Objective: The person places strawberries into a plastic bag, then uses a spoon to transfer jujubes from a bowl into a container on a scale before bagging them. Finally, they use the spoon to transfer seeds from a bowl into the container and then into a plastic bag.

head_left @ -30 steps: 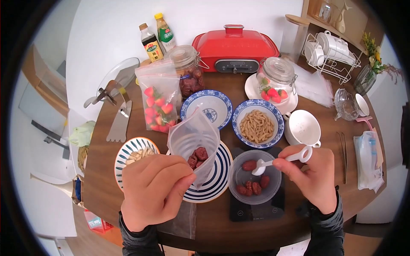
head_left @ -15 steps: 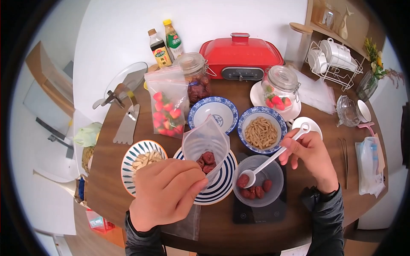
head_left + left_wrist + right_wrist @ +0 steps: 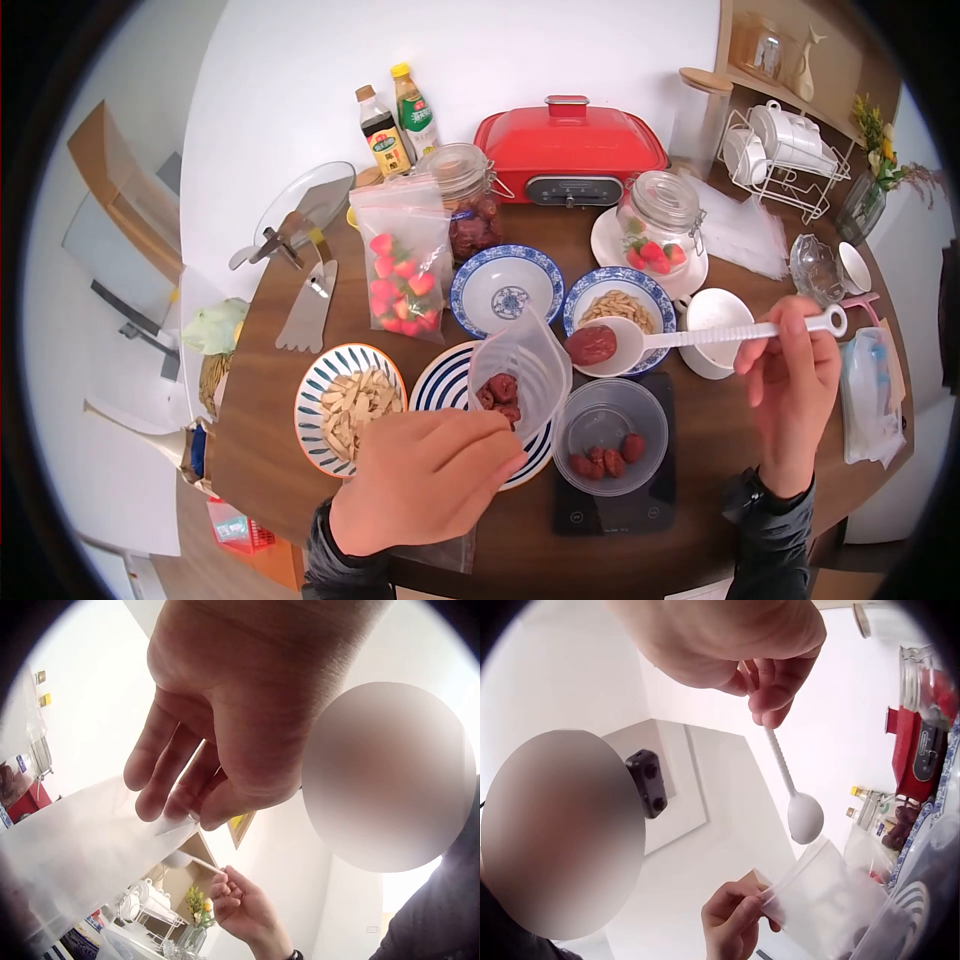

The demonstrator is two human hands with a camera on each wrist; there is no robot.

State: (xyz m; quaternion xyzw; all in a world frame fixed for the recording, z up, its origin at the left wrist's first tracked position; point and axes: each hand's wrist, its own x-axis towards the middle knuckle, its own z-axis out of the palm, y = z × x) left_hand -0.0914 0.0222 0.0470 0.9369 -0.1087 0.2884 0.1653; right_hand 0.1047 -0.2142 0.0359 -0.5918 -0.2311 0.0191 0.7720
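Observation:
My left hand (image 3: 430, 480) pinches the rim of a clear zip bag (image 3: 532, 375), whose mouth gapes toward the right; several red dates (image 3: 500, 392) lie inside. With thumb and fingers, my right hand (image 3: 797, 385) grips the ribbed handle of a white spoon (image 3: 622, 345). One red date (image 3: 591, 345) rests in its bowl, held up beside the bag's mouth. Below the spoon, a clear plastic bowl (image 3: 611, 400) with several dates stands on a black kitchen scale (image 3: 615, 518). The right wrist view shows the spoon (image 3: 806, 817) from beneath, just above the bag's opening.
A striped plate (image 3: 440, 378) lies under the bag. Left of it stands a dish of pale slices (image 3: 355, 405). Behind are blue-rimmed bowls (image 3: 507, 290), a bag of strawberries (image 3: 402, 280), glass jars (image 3: 665, 205) and a red electric cooker (image 3: 570, 150). A white cup (image 3: 715, 345) stands right.
The spoon has scooped one date from the plastic bowl and risen with it toward the bag's mouth. My right hand has moved up and right; the left still holds the bag.

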